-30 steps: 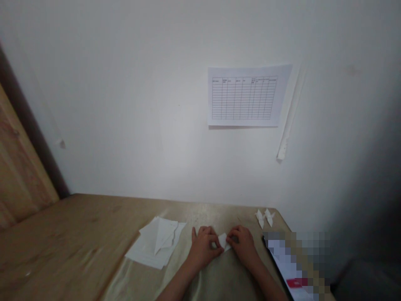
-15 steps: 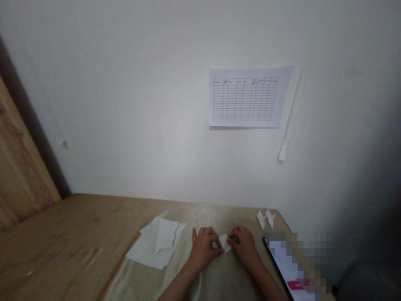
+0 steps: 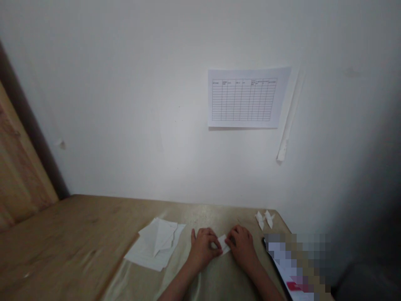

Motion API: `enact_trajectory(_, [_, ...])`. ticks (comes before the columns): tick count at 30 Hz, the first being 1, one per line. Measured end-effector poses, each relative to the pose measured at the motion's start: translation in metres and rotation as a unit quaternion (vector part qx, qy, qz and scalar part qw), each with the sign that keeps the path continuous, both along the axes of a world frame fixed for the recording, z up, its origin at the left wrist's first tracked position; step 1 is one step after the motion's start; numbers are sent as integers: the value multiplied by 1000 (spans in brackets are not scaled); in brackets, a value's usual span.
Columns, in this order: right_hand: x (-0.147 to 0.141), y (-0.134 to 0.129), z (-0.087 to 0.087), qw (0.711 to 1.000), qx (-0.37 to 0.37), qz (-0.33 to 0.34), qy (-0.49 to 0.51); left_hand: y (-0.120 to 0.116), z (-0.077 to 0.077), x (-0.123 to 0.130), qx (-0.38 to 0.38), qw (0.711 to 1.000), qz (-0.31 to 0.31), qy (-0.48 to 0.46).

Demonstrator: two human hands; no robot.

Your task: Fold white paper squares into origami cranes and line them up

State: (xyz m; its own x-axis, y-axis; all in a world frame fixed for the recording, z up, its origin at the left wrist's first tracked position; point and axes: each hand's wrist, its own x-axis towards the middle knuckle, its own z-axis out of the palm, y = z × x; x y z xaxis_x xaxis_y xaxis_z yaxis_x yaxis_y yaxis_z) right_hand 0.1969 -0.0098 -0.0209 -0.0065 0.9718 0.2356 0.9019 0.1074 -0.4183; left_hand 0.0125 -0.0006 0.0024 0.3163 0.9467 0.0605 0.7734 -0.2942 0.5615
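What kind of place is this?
Probably a plain room with a work table, perhaps a home or small workshop: a printed grid sheet on a white wall, and a brown tabletop with a paper stack.

the wall chart (image 3: 242,100) is too small to read.

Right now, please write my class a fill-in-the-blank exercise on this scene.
The left hand and right hand hold a small piece of white ____. The printed sheet hangs on the ____. The loose sheets lie nearer the ____ hand. Near the table's far right corner lie ____ small folded figures.
paper; wall; left; two
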Motion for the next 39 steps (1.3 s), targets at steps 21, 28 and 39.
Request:
enact_trajectory(21, [-4,0,4,1000,-4,-11,-14,-3,4,-3,10,999,-32,0])
enact_trajectory(28, [-8,-1,10,999,3,-13,-42,-1,2,-4,9,999,-44,19])
enact_trajectory(39, [4,-1,-5,999,31,7,27,-2,3,-4,24,999,-44,22])
